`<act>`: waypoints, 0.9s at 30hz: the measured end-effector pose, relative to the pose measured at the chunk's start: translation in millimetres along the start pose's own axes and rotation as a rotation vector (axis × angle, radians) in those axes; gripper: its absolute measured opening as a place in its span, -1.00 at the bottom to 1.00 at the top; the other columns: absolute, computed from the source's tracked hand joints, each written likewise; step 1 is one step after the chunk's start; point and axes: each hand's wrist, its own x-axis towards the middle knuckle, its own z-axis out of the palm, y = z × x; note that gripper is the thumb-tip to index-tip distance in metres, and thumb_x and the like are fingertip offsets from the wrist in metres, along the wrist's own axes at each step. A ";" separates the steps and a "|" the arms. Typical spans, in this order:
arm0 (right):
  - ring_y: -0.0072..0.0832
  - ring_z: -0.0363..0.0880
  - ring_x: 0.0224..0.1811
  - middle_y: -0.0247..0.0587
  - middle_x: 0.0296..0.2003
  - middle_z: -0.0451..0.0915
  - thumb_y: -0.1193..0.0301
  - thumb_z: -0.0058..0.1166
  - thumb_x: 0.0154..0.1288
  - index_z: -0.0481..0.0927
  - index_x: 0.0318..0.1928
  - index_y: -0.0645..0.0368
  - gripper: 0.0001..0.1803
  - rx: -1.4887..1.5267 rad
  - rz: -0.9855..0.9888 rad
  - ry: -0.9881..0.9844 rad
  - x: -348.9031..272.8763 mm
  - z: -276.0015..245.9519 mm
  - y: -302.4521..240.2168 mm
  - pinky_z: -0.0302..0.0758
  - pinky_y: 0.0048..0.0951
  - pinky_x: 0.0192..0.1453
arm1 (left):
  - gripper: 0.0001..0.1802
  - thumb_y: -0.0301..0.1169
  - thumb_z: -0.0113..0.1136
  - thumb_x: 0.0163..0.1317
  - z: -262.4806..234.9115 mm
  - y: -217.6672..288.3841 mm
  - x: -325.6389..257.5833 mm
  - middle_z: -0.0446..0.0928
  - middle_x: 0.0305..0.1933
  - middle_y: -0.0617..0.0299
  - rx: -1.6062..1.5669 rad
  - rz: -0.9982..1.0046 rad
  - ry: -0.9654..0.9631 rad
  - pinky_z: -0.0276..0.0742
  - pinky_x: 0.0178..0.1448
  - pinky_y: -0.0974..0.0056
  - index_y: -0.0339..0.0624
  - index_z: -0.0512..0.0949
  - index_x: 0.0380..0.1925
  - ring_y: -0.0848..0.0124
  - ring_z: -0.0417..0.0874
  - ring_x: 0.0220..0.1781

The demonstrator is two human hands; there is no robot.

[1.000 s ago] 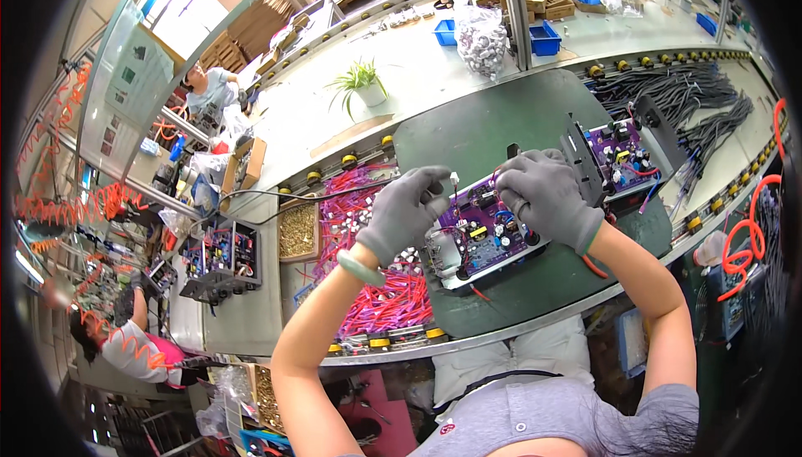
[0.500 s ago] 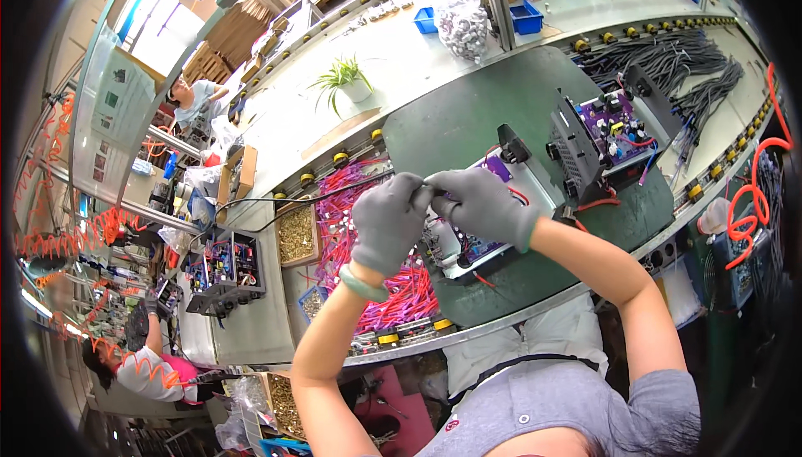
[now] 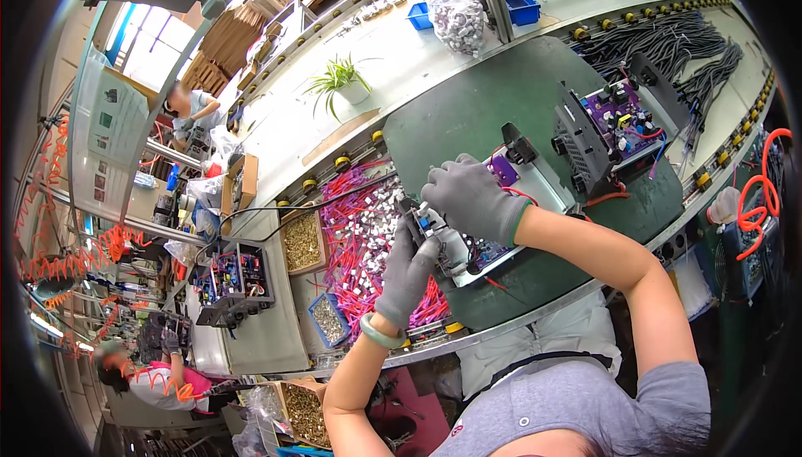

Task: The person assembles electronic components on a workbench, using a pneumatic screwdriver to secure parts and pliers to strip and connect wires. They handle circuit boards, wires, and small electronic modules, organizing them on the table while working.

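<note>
On the green mat [image 3: 468,98] in front of me lies an open metal chassis [image 3: 547,194] with circuit boards inside. My left hand [image 3: 407,281], in a grey glove, grips the dark end panel [image 3: 408,206] on the chassis's left side, thumb toward the inside. Above that end, my right hand [image 3: 476,198], also gloved, has its fingers curled down close to the panel. Whatever those fingertips hold is hidden beneath them. A black cable [image 3: 326,205] runs in from the left toward this end panel.
A second chassis [image 3: 622,123] with a purple board stands at right. Pink and red wires with white connectors [image 3: 359,236] lie left, beside a box of brass-coloured parts [image 3: 302,241]. Black cables [image 3: 660,64] are heaped far right. Two co-workers [image 3: 194,110] are at left.
My hands were pinched together above the chassis's left end. They have parted: the left moved down onto the end panel, the right shifted slightly over the chassis.
</note>
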 end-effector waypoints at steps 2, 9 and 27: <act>-0.30 0.62 -0.22 -0.27 -0.34 0.57 0.46 0.18 -0.04 0.56 -0.42 0.03 -0.89 -0.017 -0.013 0.014 -2.0 0.7 -0.8 0.46 -0.24 0.01 | -0.49 -0.32 0.02 0.37 -0.6 -1.6 -1.5 0.56 0.04 0.10 0.040 0.035 0.000 0.49 0.15 0.25 -0.27 0.30 0.28 0.38 0.57 0.02; -0.31 0.62 -0.24 -0.26 -0.37 0.56 0.43 0.20 -0.01 0.57 -0.42 0.04 -0.91 -0.020 -0.085 0.029 1.6 2.9 -0.2 0.46 -0.23 -0.03 | -0.47 -0.23 0.06 0.31 -3.8 -3.9 0.9 0.63 -0.20 -0.02 0.197 0.088 0.046 0.56 -0.09 0.15 -0.27 0.35 0.21 0.18 0.69 -0.21; -0.08 0.67 -0.13 -0.03 -0.28 0.62 0.42 0.19 0.10 0.61 -0.22 0.14 -0.80 0.232 0.096 -0.400 8.0 -24.7 -6.9 0.56 -0.07 -0.02 | -0.49 -0.14 0.01 0.40 -12.0 -1.8 2.0 0.64 -0.14 0.06 0.172 -0.009 0.003 0.55 -0.03 0.17 -0.31 0.42 0.17 0.25 0.68 -0.10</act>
